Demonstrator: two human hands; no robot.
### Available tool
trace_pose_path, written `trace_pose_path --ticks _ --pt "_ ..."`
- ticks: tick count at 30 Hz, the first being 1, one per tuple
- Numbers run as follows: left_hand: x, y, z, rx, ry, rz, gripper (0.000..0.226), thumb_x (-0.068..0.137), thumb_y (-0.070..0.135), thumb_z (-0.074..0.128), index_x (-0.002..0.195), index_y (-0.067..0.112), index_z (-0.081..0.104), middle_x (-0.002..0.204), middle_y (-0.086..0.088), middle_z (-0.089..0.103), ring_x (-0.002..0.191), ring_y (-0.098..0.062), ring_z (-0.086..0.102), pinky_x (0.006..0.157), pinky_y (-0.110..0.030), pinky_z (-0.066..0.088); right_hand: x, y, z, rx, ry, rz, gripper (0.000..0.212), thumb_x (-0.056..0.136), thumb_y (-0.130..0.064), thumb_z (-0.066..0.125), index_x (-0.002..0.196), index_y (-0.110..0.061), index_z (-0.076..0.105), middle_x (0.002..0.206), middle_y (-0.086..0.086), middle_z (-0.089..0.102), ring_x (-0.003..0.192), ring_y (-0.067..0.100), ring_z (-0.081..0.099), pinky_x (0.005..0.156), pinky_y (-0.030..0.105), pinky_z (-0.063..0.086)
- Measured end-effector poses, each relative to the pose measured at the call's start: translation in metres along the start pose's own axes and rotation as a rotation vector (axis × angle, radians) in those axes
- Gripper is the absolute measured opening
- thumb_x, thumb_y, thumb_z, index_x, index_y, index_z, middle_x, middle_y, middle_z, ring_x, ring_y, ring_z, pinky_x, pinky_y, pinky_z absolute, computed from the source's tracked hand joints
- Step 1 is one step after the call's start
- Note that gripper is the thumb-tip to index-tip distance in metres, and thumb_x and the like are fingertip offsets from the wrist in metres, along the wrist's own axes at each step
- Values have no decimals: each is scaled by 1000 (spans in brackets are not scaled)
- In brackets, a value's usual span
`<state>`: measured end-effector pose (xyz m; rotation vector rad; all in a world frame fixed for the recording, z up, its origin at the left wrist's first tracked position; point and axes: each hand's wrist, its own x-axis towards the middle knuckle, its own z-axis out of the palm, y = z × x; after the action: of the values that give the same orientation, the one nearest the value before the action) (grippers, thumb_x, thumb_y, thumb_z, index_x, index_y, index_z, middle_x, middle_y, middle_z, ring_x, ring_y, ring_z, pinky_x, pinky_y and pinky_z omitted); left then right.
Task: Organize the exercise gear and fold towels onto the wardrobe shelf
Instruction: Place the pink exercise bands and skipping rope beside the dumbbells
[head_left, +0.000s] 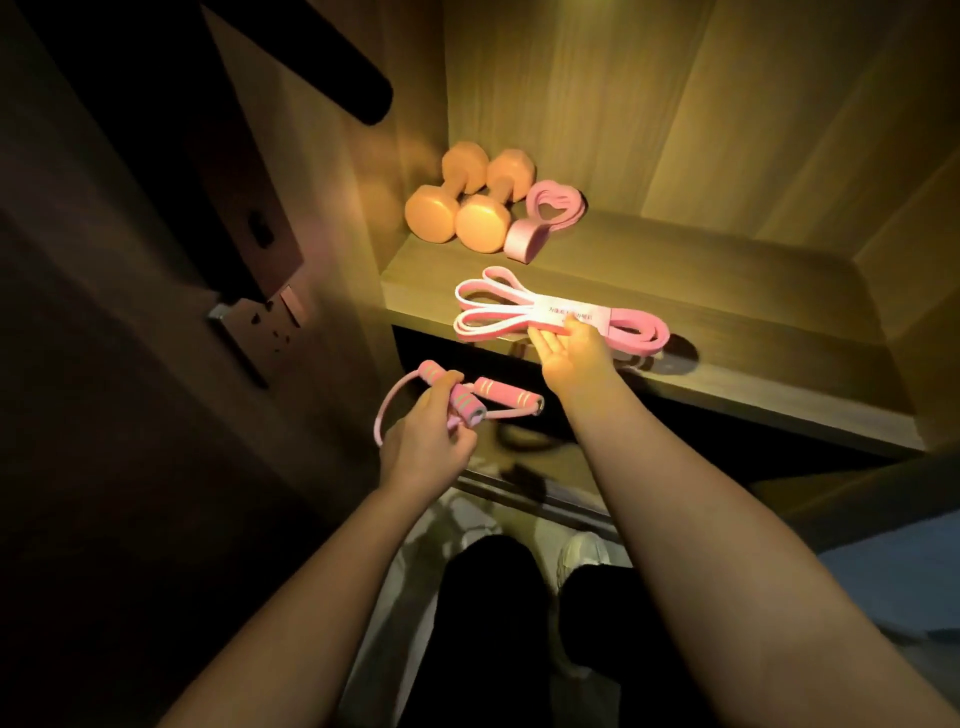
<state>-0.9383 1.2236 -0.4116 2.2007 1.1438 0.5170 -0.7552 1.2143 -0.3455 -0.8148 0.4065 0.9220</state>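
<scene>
A bundled pink resistance band (556, 312) with a white paper label lies near the front of the wooden wardrobe shelf (753, 322). My right hand (569, 353) pinches it at the label, thumb on top. My left hand (431, 431) hovers below and left of the shelf edge, gripping a pink jump rope (462, 397) by its striped foam handles, the cord looping out to the left. Two orange dumbbells (465, 200) lie side by side in the shelf's back left corner. A pink heart-shaped loop band (545, 213) rests against them.
The wardrobe's left side wall (332, 291) stands close to my left hand. A dark rod (332, 67) crosses above. A wall socket (254, 322) sits at the left. The shelf's right half is bare wood. My legs and shoes (582, 556) are below.
</scene>
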Motion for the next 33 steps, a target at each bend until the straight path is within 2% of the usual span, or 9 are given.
trace_pose_path --ticks 12,17,20,22,24,26,28,31,33 --pt "35 -40 -3 24 9 -106 57 84 22 61 136 32 38 119 3 63 97 -19 65 82 -42 54 64 45 59 -129 -14 50 35 98 2 49 132 3 47 126 22 60 116 35 60 101 47 47" --pt "32 -40 -3 11 19 -79 57 84 22 60 136 31 39 122 3 61 99 -20 63 81 -40 53 58 29 53 -414 -82 211 39 104 -15 38 137 6 42 136 26 52 127 36 51 107 45 40" --pt "29 -39 -4 31 23 -78 56 83 23 59 135 32 39 120 4 62 95 -20 63 77 -37 52 50 10 44 -662 -149 278 40 104 -16 37 134 9 43 126 28 58 115 38 60 91 42 52" --pt "29 -38 -5 46 33 -81 56 83 23 58 135 31 39 121 4 62 95 -22 63 78 -40 53 49 3 36 -880 -169 165 33 102 -10 41 128 8 49 103 24 68 87 30 71 70 36 59" --pt "29 -36 -6 50 26 -81 55 84 23 58 135 31 38 121 3 62 96 -23 63 80 -44 53 55 -2 27 -1231 -146 -194 24 97 -8 49 114 1 62 91 18 70 73 23 70 70 34 60" --pt "30 -35 -5 47 14 -85 57 84 22 58 136 31 37 122 3 62 97 -22 64 80 -45 53 64 -8 17 -1691 -83 -708 18 90 -16 56 104 -13 68 105 10 69 94 25 65 87 37 51" --pt "31 -34 -4 54 16 -94 57 84 22 58 137 31 38 123 3 62 97 -24 63 81 -44 53 71 -13 12 -1951 -118 -981 31 87 -29 63 117 -21 63 123 6 59 115 27 52 96 38 37" --pt "34 -34 -2 44 19 -109 58 83 22 57 137 31 38 122 3 62 96 -24 63 81 -43 53 85 -13 13 -2194 -250 -920 61 86 -48 65 139 -23 47 136 6 48 126 29 39 99 42 28" --pt "37 -35 -1 22 10 -111 58 83 22 58 137 32 38 119 3 63 93 -23 64 80 -43 54 91 -12 17 -2229 -260 -926 54 87 -48 63 134 -22 53 131 8 50 122 30 40 95 41 28"
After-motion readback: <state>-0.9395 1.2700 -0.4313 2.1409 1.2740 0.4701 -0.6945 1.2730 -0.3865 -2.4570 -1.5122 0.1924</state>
